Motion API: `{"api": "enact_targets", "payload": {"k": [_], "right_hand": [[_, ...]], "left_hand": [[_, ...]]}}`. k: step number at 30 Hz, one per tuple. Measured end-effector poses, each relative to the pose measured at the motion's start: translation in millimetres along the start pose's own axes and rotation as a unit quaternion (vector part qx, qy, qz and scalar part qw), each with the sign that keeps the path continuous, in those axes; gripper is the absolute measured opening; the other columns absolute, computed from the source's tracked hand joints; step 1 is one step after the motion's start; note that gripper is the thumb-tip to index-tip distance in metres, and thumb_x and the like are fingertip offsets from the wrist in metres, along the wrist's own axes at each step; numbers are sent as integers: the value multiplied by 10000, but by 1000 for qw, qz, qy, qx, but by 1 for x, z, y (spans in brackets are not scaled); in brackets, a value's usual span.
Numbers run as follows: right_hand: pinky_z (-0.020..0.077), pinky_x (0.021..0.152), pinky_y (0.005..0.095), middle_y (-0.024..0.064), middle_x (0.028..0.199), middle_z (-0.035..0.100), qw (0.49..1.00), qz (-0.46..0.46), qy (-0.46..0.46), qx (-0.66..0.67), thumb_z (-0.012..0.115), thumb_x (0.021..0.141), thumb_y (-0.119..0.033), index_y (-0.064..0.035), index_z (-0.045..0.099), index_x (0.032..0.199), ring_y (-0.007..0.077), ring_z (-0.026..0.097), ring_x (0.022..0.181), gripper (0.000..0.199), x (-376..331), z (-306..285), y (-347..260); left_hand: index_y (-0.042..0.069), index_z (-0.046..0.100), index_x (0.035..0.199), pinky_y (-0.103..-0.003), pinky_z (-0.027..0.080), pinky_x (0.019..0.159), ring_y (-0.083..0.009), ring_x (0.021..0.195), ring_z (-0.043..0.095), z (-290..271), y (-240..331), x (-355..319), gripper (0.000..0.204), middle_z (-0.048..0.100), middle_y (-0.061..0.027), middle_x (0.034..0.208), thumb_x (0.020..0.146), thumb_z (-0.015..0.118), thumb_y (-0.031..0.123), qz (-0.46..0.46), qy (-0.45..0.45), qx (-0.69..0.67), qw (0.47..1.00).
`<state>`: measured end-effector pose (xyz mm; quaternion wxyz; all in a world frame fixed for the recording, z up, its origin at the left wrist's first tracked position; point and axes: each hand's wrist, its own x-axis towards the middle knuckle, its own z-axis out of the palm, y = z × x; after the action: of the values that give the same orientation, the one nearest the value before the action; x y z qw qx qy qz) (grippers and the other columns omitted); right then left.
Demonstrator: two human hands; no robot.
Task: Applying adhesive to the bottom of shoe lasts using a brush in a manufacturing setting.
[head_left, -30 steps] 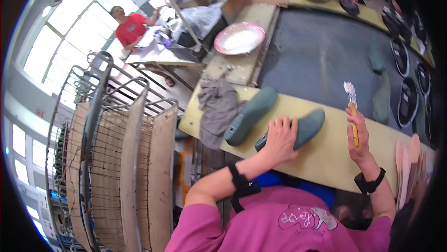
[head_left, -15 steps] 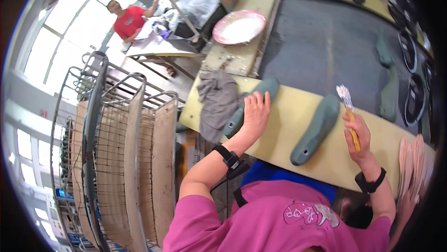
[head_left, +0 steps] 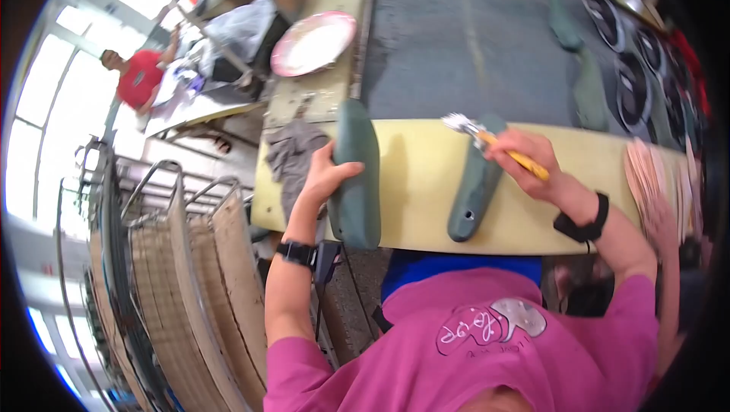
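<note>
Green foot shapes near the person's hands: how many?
2. One green shape is in the left hand. The other lies on the yellow table, partly behind the brush in the right hand. Farther green shapes lie by the shoes, where some may be hidden.

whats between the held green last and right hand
In the head view, a second green last on the yellow board, the brush over its far end.
</note>
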<state>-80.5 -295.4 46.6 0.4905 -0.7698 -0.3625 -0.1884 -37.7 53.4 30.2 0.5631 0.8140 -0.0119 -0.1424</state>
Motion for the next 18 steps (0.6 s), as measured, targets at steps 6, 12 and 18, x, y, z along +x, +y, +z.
{"api": "enact_targets", "payload": {"k": [6, 12, 18], "right_hand": [[485, 594, 279, 91, 774, 627, 999, 15, 13, 48, 573, 872, -64, -17, 574, 902, 191, 624, 664, 55, 25, -17, -23], [497, 597, 262, 80, 767, 630, 992, 29, 20, 120, 560, 892, -119, -21, 586, 894, 153, 632, 668, 101, 39, -13, -31], [462, 600, 233, 32, 741, 616, 962, 246, -6, 119, 524, 919, -160, -25, 597, 914, 93, 588, 652, 153, -7, -33, 23]], "left_hand": [[-89, 539, 1076, -298, 538, 641, -205, 726, 643, 34, -3, -11, 557, 636, -149, 921, 623, 617, 226, 18, -128, -278, 952], [-88, 520, 1122, -298, 530, 691, -186, 779, 635, 65, 27, -23, 624, 632, -141, 934, 615, 660, 248, 24, -193, -209, 958], [-105, 495, 1162, -319, 544, 693, -224, 822, 652, 75, 40, 4, 604, 622, -189, 1010, 707, 612, 273, 26, -204, -261, 943]]}}
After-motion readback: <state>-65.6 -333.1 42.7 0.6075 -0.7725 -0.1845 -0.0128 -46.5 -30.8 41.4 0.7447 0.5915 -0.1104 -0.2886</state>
